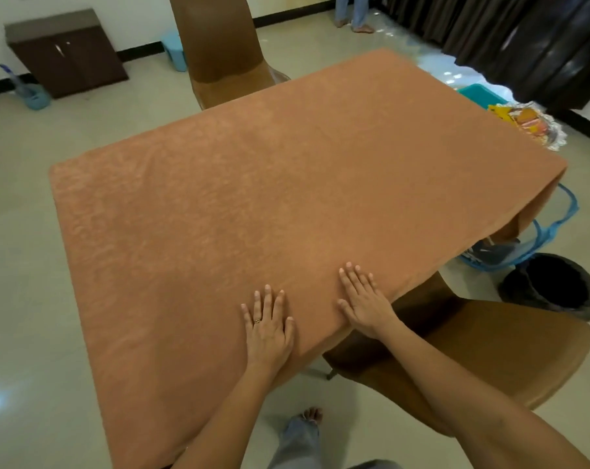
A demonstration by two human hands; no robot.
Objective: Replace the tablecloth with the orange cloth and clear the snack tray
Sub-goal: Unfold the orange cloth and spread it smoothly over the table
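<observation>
The orange cloth (pixel 269 184) lies spread flat over the whole table and hangs over its edges. My left hand (pixel 268 328) rests palm down on the cloth near the table's front edge, fingers straight, a ring on one finger. My right hand (pixel 363 301) lies flat on the cloth just to the right of it, fingers straight and spread. Neither hand holds anything. A tray with colourful snack packets on a lacy mat (pixel 530 125) sits beyond the table's far right edge, partly hidden by the cloth.
A brown chair (pixel 219 52) stands at the table's far side, another brown chair (pixel 489 353) at the near right. A blue mesh basket (pixel 537 242), a black bin (pixel 554 286) and a teal tub (pixel 479 93) stand right of the table. A dark cabinet (pixel 66 52) and a person's legs (pixel 352 11) are farther back.
</observation>
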